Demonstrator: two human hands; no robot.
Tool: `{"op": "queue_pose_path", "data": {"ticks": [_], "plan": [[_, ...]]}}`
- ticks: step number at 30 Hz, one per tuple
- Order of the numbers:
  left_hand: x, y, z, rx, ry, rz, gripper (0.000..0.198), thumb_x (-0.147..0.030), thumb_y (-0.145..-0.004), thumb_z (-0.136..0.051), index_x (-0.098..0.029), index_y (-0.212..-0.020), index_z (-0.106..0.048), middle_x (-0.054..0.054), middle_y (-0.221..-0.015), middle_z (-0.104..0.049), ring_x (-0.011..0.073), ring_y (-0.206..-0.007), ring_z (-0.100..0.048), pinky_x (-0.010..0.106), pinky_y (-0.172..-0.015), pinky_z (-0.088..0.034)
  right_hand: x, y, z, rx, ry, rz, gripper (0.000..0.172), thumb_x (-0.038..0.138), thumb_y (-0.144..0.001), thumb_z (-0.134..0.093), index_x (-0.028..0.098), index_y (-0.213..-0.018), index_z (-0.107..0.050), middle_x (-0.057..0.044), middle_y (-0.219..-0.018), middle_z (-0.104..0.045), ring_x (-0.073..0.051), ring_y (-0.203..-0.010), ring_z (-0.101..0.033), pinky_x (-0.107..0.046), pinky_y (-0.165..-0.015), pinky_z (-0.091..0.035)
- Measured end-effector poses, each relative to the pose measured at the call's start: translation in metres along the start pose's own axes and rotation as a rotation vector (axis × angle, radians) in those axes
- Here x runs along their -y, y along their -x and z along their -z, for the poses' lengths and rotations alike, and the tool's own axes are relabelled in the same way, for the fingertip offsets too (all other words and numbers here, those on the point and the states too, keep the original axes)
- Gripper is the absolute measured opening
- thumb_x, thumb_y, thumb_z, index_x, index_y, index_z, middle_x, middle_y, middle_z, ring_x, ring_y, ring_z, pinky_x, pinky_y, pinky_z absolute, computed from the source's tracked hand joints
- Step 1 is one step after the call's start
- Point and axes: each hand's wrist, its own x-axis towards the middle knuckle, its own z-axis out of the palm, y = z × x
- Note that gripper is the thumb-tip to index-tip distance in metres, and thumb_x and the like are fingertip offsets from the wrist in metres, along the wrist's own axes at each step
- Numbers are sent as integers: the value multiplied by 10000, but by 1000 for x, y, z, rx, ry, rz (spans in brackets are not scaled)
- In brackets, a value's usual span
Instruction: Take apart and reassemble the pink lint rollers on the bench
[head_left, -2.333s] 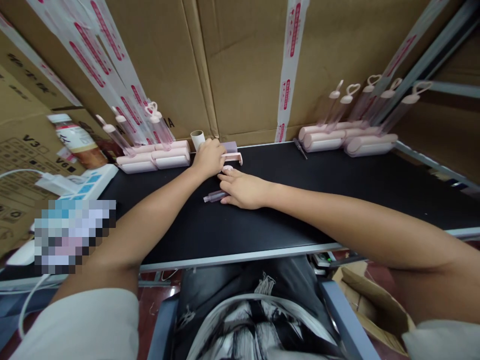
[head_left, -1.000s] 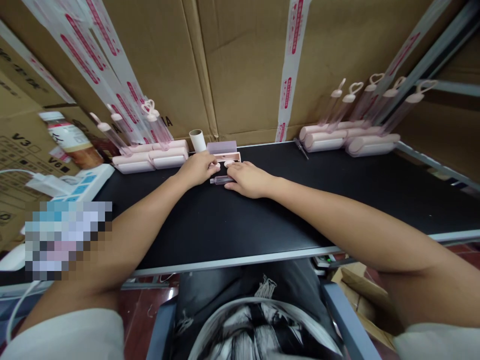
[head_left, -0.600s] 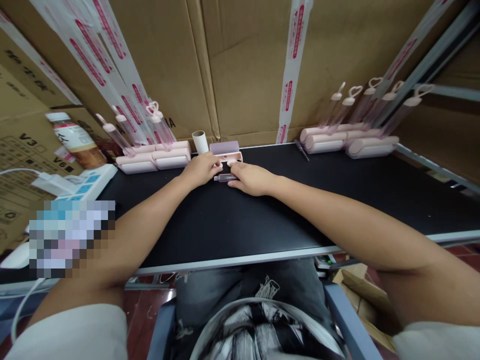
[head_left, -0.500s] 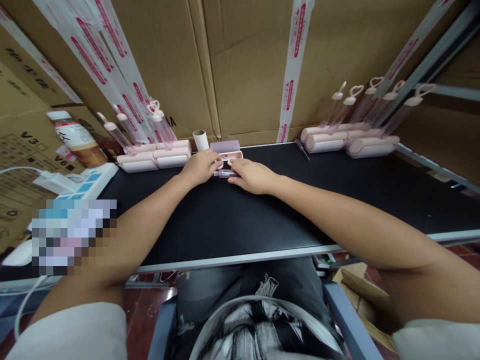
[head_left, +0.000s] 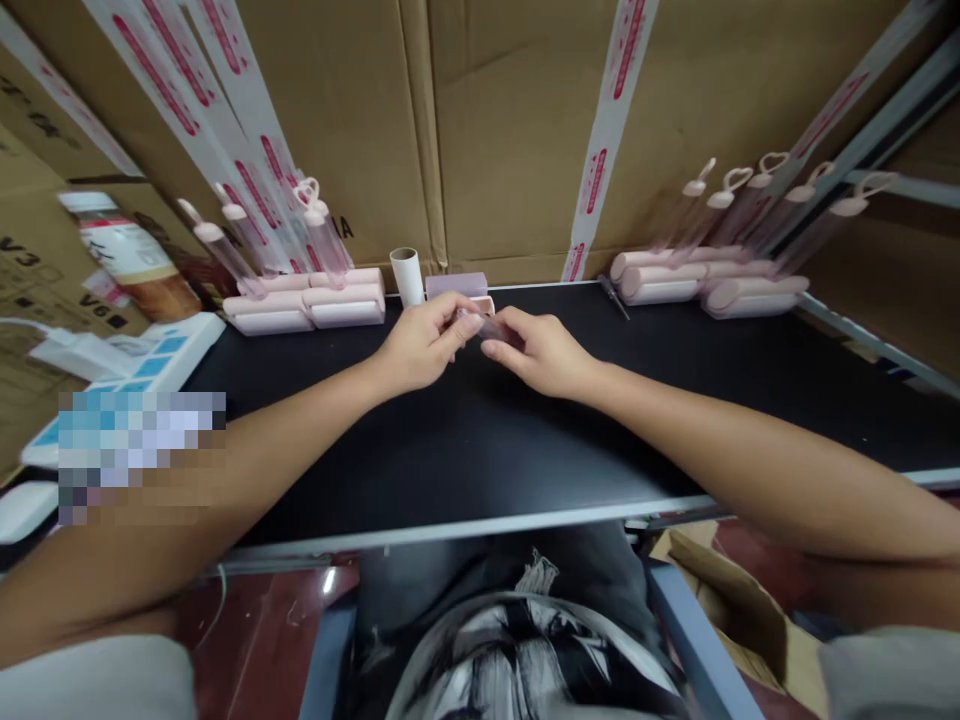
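Note:
My left hand [head_left: 426,342] and my right hand [head_left: 547,352] meet above the black table, both closed on a small clear purplish tube [head_left: 491,329]. The left thumb and fingers pinch its left end, while the right fingers hold its other end. Much of the tube is covered by fingers, so its exact kind is unclear. Just behind the hands lies a pink case [head_left: 484,303] with its purplish lid [head_left: 456,286] raised, partly hidden by the left fingers. A white cardboard tube [head_left: 406,277] stands upright to the left of the case.
Pink cases [head_left: 347,302] with clear tubes and loop tops stand at the back left, and more pink cases [head_left: 664,284] at the back right. A small screwdriver-like tool [head_left: 615,298] lies beside them. A bottle [head_left: 135,258] and power strip [head_left: 161,358] are left.
The purplish tube, earlier lying by the case under both hands, is now lifted between my fingers. Both hands have drawn slightly toward me and right; the view has shifted a little.

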Motion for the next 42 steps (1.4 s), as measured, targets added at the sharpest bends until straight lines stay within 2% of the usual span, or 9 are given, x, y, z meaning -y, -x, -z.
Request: {"op": "queue_pose_path", "data": {"ticks": [5, 11, 15, 18, 23, 27, 34, 38, 42], "plan": [[-11, 10, 5, 9, -52, -75, 372, -556, -1083, -578, -211, -1128, -709, 8, -799, -715, 131, -643, -638, 260, -631, -494, 14, 19, 3, 9, -153, -30, 306, 414, -1001, -683, 226, -1236, -630, -18, -905, -742, -176, -716, -640, -298, -703, -501], [-19, 10, 15, -110, 81, -18, 471, -667, -1039, -615, -208, -1114, -693, -16, -726, -644, 109, -566, -610, 233, -545, -485, 15, 5, 14, -44, -135, 29, 415, 363, -953, -694, 201, -1333, -648, -25, -956, -765, -172, -731, -647, -307, -744, -519], [-28, 8, 19, -271, 235, 63, 552, -757, -958, -677, -208, -980, -625, -29, -717, -619, 84, -504, -568, 209, -438, -415, 17, -2, 17, -55, -108, 81, 376, 331, -969, -652, 181, -1311, -693, -32, -935, -760, -184, -788, -666, -311, -784, -518], [-35, 1, 16, -302, 400, 135, 604, -785, -867, -766, -212, -965, -602, -33, -727, -609, 93, -521, -576, 207, -404, -402, 19, -5, 14, -7, -233, 53, 300, 372, -993, -651, 185, -1224, -690, -11, -854, -718, -176, -747, -667, -299, -741, -527], [-38, -7, -2, -155, 551, 99, 610, -666, -796, -901, -186, -1099, -680, 15, -911, -712, 104, -725, -661, 216, -606, -525, 17, -7, 3, 215, -729, -31, 452, 622, -960, -743, 200, -1066, -619, -10, -857, -708, -137, -642, -659, -269, -627, -550], [-25, -3, -20, -159, 568, 51, 540, -656, -839, -872, -182, -1027, -692, 41, -970, -760, 129, -815, -700, 271, -784, -578, 7, -4, -6, 266, -887, -140, 608, 767, -869, -791, 210, -987, -580, 12, -793, -672, -129, -619, -639, -271, -600, -556], [-25, 4, -43, -461, 575, 81, 451, -622, -947, -788, -205, -1013, -631, 48, -974, -806, 158, -855, -770, 305, -823, -613, 12, -4, -15, 103, -589, -4, 555, 762, -997, -618, 236, -847, -523, 28, -691, -552, -147, -599, -543, -305, -621, -491], [-38, 2, -42, -500, 624, 188, 396, -586, -1040, -682, -207, -955, -610, 43, -895, -790, 172, -814, -777, 317, -780, -639, 29, 0, -14, -102, -221, 40, 316, 514, -1080, -534, 232, -938, -558, -38, -826, -680, -194, -720, -614, -316, -699, -461], [-40, 0, -38, -506, 629, 270, 480, -687, -1048, -596, -220, -941, -584, 35, -834, -750, 176, -760, -758, 303, -673, -626, 42, 8, -11, -111, -23, 70, 173, 373, -1074, -516, 236, -973, -543, -79, -886, -727, -227, -765, -656, -324, -723, -458]]}}
